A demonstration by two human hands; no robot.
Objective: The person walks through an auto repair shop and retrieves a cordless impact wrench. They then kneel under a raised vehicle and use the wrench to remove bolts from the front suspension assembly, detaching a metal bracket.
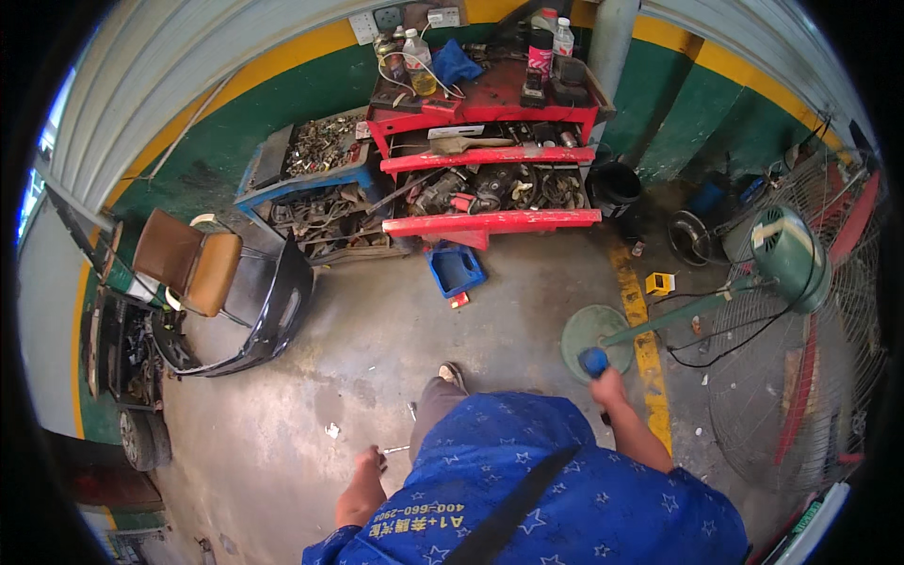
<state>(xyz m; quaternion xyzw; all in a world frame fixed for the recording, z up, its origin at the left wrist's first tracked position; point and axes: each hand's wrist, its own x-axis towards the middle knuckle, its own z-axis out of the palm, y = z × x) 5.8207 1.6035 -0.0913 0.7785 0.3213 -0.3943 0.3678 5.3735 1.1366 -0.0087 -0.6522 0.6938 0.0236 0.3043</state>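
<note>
My left hand (369,463) is low beside my left hip, its fingers closed round a slim silver metal tool (395,449) whose kind is too small to make out. Out to the right, my right hand (610,388) grips a blue round-ended object (593,362); a dark part shows below the hand, and its exact kind is unclear. Beyond that hand lies the round green base (582,330) of a large floor fan. Ahead stands a red tool chest (490,224) with two drawers pulled out, full of tools and metal parts.
A blue tray (456,271) lies on the floor before the chest. Left of the chest is a blue-framed bin of hardware (315,177); farther left, a brown chair (217,273) and a dark car bumper (282,315). Right are the fan cage (791,395), its cable and a yellow box (660,282).
</note>
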